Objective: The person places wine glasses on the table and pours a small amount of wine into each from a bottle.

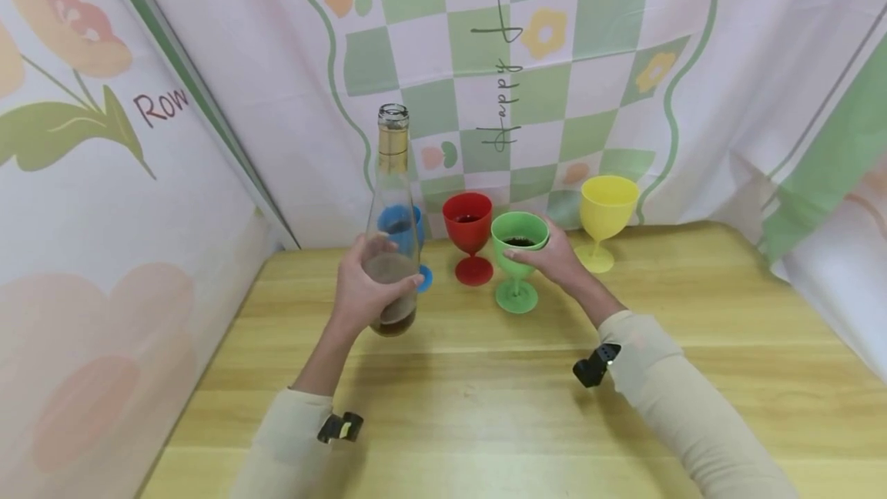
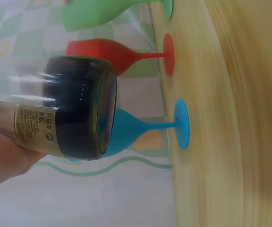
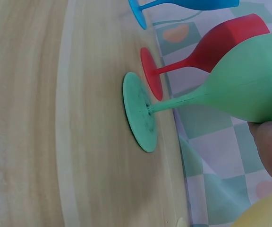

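Head: wood table (image 1: 471, 414) is filling the lower frame, checked cloth (image 1: 478, 45) hanging behind its back edge, flowered cloth (image 1: 152, 252) closing the left side. Left hand (image 1: 367, 287) is gripping the bottle (image 1: 398, 264) by its body, near upright, left of centre. Right hand (image 1: 554, 256) is holding the green cup (image 1: 511, 266) round its bowl. Red cup (image 1: 468, 233) is standing between bottle and green cup, yellow cup (image 1: 607, 210) near the back edge, to the right. Table top is stretching between the sleeves (image 1: 693, 406) and running right of the yellow cup to a rounded corner

Left wrist: bottle base is hanging off the wood, hand wrapping beside the label (image 2: 37, 125); blue cup (image 2: 129, 130) is standing behind, close to the back edge

Right wrist: green cup's foot is sitting just beside the red one's; open wood is running along the near side
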Motion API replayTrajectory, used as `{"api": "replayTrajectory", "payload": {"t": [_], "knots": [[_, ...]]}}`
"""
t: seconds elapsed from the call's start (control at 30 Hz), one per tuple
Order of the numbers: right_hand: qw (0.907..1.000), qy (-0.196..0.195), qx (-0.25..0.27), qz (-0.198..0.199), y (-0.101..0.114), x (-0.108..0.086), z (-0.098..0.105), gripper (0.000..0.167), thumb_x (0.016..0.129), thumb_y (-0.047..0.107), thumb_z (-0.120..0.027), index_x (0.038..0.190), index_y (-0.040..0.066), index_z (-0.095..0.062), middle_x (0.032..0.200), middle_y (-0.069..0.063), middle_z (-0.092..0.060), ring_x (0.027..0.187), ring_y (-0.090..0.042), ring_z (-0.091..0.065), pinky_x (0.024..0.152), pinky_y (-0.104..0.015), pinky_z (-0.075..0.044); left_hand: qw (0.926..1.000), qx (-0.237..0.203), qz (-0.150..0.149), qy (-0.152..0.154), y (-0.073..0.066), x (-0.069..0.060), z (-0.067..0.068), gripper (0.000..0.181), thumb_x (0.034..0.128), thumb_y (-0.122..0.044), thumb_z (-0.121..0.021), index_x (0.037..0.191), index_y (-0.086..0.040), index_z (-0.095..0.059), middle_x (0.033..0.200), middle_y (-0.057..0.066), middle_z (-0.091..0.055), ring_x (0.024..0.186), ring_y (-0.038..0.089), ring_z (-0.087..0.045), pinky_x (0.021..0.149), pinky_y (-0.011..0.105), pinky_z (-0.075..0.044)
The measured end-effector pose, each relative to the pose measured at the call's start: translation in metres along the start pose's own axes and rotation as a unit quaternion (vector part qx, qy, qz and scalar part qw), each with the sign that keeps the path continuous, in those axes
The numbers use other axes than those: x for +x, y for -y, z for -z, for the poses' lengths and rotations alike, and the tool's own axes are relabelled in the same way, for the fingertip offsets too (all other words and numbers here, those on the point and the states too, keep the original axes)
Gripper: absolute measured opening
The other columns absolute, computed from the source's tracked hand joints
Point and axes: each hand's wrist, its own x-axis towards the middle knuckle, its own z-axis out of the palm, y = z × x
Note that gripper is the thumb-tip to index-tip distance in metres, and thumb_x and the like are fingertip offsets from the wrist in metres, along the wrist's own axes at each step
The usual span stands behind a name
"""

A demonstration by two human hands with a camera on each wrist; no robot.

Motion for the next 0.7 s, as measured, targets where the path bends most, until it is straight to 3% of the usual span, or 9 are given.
{"api": "replayTrajectory", "payload": {"t": [0.23, 0.5, 0.7], "knots": [[0.9999, -0.005, -0.008, 0.003, -0.004, 0.009, 0.005, 0.068, 0.084, 0.008, -0.078, 0.144, 0.002, -0.047, 0.135, -0.021, -0.058, 0.116, -0.016, -0.056, 0.095, -0.017, -0.046, 0.9994, -0.027, -0.014, -0.019, -0.002, -0.009, -0.004, 0.066, 0.0706, -0.02, -0.091, 0.127, -0.01, -0.058, 0.13, 0.011, -0.066, 0.124, 0.029, -0.057, 0.104, 0.059, -0.046], [0.9998, -0.018, 0.003, 0.002, -0.008, 0.021, 0.008, 0.073, 0.084, 0.006, -0.078, 0.147, 0.001, -0.042, 0.129, -0.006, -0.056, 0.115, -0.013, -0.054, 0.093, -0.013, -0.046, 0.9992, -0.037, -0.01, -0.012, -0.006, -0.018, -0.006, 0.065, 0.0707, -0.018, -0.089, 0.127, -0.014, -0.057, 0.132, 0.009, -0.066, 0.125, 0.028, -0.058, 0.102, 0.058, -0.049], [0.9995, -0.03, 0.0, -0.006, -0.011, 0.029, 0.007, 0.075, 0.085, 0.008, -0.078, 0.148, 0.001, -0.038, 0.134, -0.013, -0.053, 0.118, -0.017, -0.052, 0.093, -0.016, -0.045, 0.9991, -0.039, -0.017, -0.007, -0.008, -0.024, -0.006, 0.065, 0.0705, -0.018, -0.089, 0.127, -0.015, -0.057, 0.131, 0.007, -0.067, 0.124, 0.028, -0.058, 0.1, 0.058, -0.049]]}}
